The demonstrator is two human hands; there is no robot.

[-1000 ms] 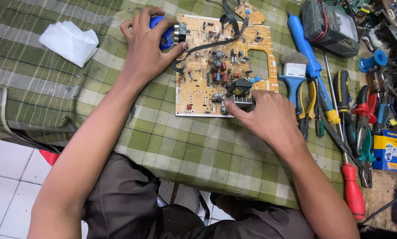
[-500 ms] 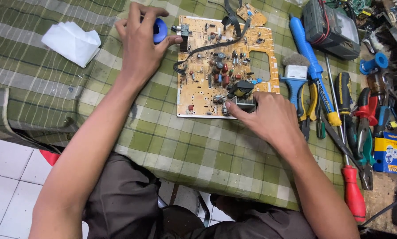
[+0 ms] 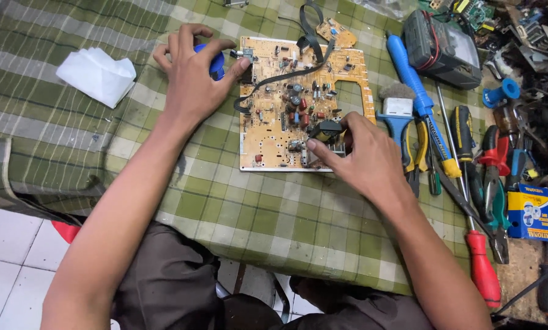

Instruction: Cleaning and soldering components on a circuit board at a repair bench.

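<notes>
Left hand (image 3: 191, 76) is closed around a blue rounded object (image 3: 216, 63) at the far left corner of the circuit board (image 3: 280, 140), thumb and fingers wrapped over it. Most of it is hidden, so can't tell what it is.

Right hand (image 3: 362, 156) sits on the near right part of the board, fingertips pinching or pressing a black boxy component (image 3: 326, 129); whether that part is gripped or just touched isn't clear.

The board lies flat on the green checked cloth (image 3: 255, 220), centre of the table, component side up.

Handling, as a judgement:
- Board looks light, stiff and thin, probably brittle; flexing could crack tracks or joints.
- Best held by the bare edges or the plain near left area, not by the capacitors or the black flat cable (image 3: 286, 76) looping across it.
- Cut-out on the right side likely weakens that edge.
- Cloth should stop it sliding.

Outward:
- Right: brush (image 3: 397, 110), blue soldering iron (image 3: 415, 79), pliers, screwdrivers, one red-handled (image 3: 483, 275), multimeter (image 3: 442, 49) at far right.
- Far left: crumpled white tissue (image 3: 96, 74).

Hard to make out:
- Board underside not visible.
- Right palm covers the near right corner.
- Cable's far end runs out of frame, as does the clutter at far right.
- Small second board (image 3: 335, 30) at the far edge is partly under the cable.
</notes>
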